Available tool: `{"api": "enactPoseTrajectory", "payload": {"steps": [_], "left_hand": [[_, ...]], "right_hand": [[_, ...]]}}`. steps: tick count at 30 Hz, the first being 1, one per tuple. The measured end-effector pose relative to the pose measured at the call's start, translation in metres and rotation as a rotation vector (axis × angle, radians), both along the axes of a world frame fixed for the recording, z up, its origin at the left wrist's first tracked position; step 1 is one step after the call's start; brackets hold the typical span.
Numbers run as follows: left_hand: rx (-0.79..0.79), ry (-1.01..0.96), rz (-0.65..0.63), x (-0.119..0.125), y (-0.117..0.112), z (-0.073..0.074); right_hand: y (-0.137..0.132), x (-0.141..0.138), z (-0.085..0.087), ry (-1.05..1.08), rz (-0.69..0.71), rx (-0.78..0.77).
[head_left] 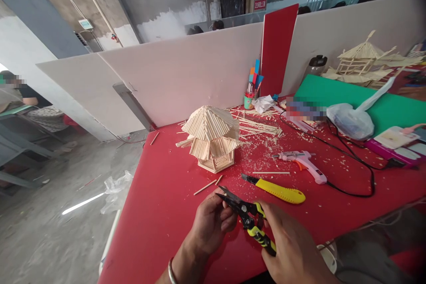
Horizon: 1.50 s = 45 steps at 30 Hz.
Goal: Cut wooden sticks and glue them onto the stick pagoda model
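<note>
My right hand (288, 242) is wrapped around the yellow and black handles of a pair of pruning shears (248, 219). Their dark blades are parted and reach across the fingertips of my left hand (211, 219). That hand is closed in a pinch, and a pale bit that looks like the end of a wooden stick shows by the blades. Just beyond stands a small pavilion model (211, 135) built of wooden sticks, with a tiered roof. A loose stick (205, 187) lies between it and my left hand. A yellow utility knife (279, 190) rests past the shears.
On the red table (149, 230) are a pink glue gun (304, 162) with a black cord, a pile of sticks (258, 126), scattered shavings and a cup of tools (249, 100). A green board (349, 93) and another stick model (361, 57) are at right. White partitions (186, 71) border the back.
</note>
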<state>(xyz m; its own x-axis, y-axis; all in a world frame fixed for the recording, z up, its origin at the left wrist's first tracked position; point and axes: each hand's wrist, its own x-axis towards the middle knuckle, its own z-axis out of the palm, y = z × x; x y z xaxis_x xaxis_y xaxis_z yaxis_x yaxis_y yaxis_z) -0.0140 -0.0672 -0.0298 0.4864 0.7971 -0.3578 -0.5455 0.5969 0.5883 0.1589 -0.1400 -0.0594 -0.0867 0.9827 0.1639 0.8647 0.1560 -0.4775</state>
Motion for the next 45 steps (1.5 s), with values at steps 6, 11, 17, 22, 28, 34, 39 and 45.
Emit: {"api": "enactPoseTrajectory", "payload": {"steps": [6,11,17,22,28,34,39,45], "left_hand": [[-0.013,0.0,-0.027,-0.0022,0.0011,-0.0003],[-0.02,0.012,-0.006,-0.0019,0.0008,-0.0003],[-0.026,0.004,0.013,-0.0012,0.0,-0.0029],[-0.023,-0.011,-0.01,-0.0024,0.0001,-0.0047],[0.003,-0.035,-0.028,-0.0009,0.0005,-0.0027],[-0.048,-0.027,-0.031,-0.0029,0.0026,-0.0028],[-0.056,-0.028,-0.044,-0.0043,0.0025,-0.0023],[-0.039,-0.031,-0.081,-0.006,0.0031,-0.0036]], "right_hand": [[0.0001,0.0008,-0.0008,0.045,0.029,-0.059],[0.0001,-0.0005,-0.0004,0.088,0.052,-0.116],[0.0001,-0.004,0.0019,-0.01,0.011,-0.083],[0.0034,-0.0017,0.002,-0.037,0.06,-0.115],[0.0069,0.0041,-0.0033,-0.049,0.091,-0.135],[0.0068,0.0047,-0.0032,-0.032,0.115,-0.064],[0.0075,0.0045,-0.0031,-0.049,0.105,-0.089],[0.0048,0.0049,-0.0027,-0.055,0.081,-0.09]]}}
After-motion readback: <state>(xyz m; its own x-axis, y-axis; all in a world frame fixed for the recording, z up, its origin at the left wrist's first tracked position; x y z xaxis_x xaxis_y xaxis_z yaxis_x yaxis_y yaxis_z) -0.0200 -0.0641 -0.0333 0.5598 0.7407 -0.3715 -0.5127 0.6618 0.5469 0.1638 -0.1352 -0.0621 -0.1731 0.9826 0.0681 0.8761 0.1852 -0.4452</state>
